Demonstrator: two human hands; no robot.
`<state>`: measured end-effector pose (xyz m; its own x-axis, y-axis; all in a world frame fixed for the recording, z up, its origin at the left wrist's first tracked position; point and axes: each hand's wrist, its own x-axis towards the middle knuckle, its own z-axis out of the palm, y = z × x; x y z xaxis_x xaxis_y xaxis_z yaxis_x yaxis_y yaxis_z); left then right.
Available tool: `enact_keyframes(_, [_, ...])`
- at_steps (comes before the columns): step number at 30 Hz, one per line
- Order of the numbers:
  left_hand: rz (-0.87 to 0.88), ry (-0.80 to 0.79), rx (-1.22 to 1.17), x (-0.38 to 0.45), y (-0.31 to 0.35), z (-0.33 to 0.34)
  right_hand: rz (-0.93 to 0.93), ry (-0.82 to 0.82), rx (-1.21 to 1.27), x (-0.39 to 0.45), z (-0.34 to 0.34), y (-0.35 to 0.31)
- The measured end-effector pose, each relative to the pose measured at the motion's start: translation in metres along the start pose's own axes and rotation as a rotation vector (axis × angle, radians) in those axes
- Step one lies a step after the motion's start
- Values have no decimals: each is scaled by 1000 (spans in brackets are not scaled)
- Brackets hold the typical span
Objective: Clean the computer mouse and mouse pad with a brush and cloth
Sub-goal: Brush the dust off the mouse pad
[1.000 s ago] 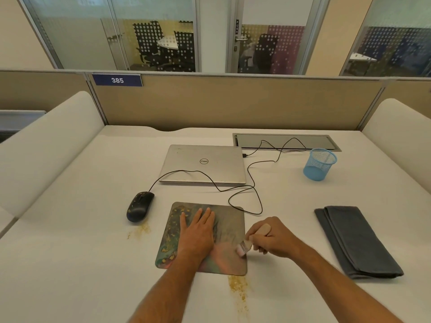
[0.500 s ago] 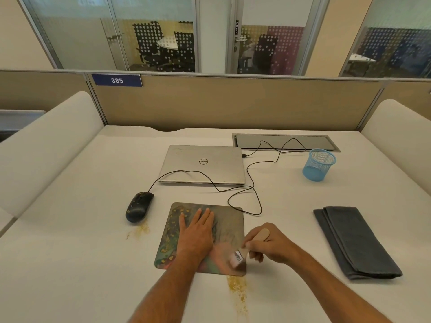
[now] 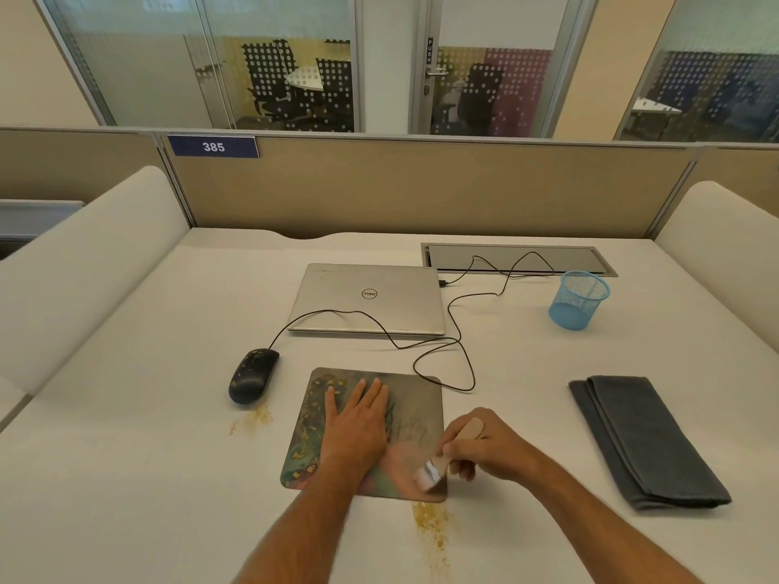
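As the brush [image 3: 431,475] has swept from the right edge of the pad [image 3: 415,404] down to its near right corner, yellow crumbs [image 3: 430,525] lie on the desk [image 3: 126,478] just past that corner. The right hand [image 3: 484,451] keeps its grip clamped on the handle; the left hand [image 3: 358,419] stays flat, fingers apart, pinning the pad. The pad's left side looks speckled, and the mouse [image 3: 253,375] left of the pad, and the cloth [image 3: 645,440] far right of it, await their turn.

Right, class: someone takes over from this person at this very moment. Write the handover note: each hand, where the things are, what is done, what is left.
Left hand lies flat on the mouse pad, steadying it.
Right hand has a grip on the brush, bristles at the pad's near right corner.
Yellow crumbs lie on the desk just off that corner, and more by the mouse, left of the pad.
Cloth lies folded at right, untouched.
Left: specks on the pad's left side, the mouse, wiping.
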<state>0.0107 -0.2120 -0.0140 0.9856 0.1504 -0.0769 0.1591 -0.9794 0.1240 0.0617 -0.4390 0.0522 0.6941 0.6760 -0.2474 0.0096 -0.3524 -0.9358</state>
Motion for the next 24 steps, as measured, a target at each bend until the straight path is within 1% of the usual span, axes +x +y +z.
enact_keyframes(2, [4,4,1,-1,-1,0,0,-40,28,-1,-2,-5])
enact_keyframes(3, [7,3,0,-1,-1,0,-17,-17,71,-1,-5,-8])
enact_keyframes(7, [12,8,-4,2,0,-2,-86,165,244,-3,-27,-20])
enact_keyframes(10, [2,77,-23,4,4,-4,-105,268,251,-3,-49,-25])
enact_keyframes(13, [47,124,-58,10,16,-5,-99,375,215,-2,-72,-25])
enact_keyframes(16, [103,145,-74,25,34,-9,-77,547,154,4,-99,-26])
enact_keyframes(20, [146,139,-75,50,58,-12,-70,795,-9,13,-142,-33])
enact_keyframes(22, [159,127,-58,62,67,-11,-78,878,-96,15,-166,-38])
enact_keyframes(24, [175,107,-12,74,73,-8,-81,944,-235,16,-189,-43])
